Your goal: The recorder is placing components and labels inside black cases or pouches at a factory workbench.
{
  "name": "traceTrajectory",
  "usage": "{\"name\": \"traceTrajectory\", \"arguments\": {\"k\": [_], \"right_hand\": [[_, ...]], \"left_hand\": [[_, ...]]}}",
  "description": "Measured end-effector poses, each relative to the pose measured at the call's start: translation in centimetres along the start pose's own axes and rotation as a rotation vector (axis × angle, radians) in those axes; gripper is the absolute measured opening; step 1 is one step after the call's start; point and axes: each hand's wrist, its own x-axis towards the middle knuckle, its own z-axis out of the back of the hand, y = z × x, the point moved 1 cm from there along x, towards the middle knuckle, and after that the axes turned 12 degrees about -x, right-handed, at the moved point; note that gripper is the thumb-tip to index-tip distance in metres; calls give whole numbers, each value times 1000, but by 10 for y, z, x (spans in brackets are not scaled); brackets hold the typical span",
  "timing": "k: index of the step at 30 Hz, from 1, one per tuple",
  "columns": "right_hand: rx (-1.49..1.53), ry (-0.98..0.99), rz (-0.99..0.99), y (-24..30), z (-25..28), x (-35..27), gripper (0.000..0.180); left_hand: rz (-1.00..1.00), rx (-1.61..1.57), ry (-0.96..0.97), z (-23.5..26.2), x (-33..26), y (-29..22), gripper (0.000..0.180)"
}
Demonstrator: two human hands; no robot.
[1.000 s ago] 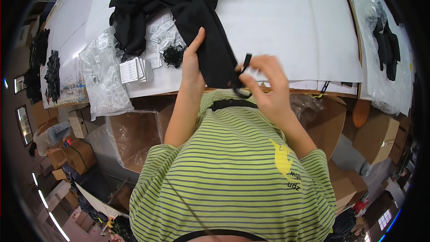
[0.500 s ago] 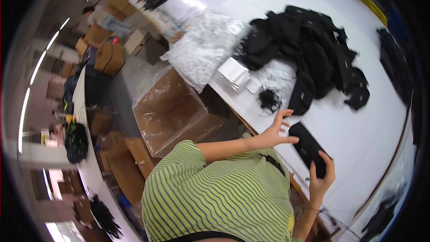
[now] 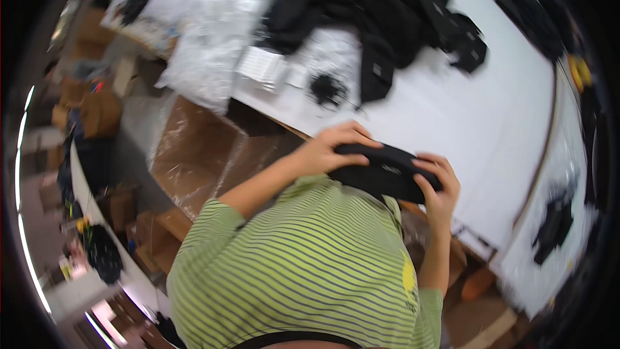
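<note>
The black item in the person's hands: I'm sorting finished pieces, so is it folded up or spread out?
Folded. The black fabric piece is a compact oblong bundle, gripped at its ends by the left hand and right hand, clear of the white table.

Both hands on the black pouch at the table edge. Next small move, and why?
Probably lower the black pouch onto the bare white table just ahead. The left hand and right hand grip its two ends, holding it level at the table's near edge, clear of the black garment pile.
</note>
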Motion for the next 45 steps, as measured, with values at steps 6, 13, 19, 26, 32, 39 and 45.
{"name": "traceTrajectory", "arguments": {"k": [6,13,19,26,32,39,45], "right_hand": [[189,-30,-118,-23,-9,-15,11],[-264,-603,-95,-70,-4,-19,14],[-668,-474,-72,-143,-35,-5,34],[-778,-206,-129,-145,-100,-13,32],[-873,-374,-224,-104,-154,26,21],[-767,-256,-502,-121,-233,56,15],[-436,-423,-500,-99,-225,59,12]], "left_hand": [[24,-155,54,4,4,20,17],[301,-149,-221,17,-6,54,25],[401,-123,-380,67,-38,84,20],[102,424,-743,191,-47,90,31],[387,1110,-661,274,-56,143,72],[212,939,-606,269,-49,134,66],[113,741,-568,287,-45,132,25]]}}
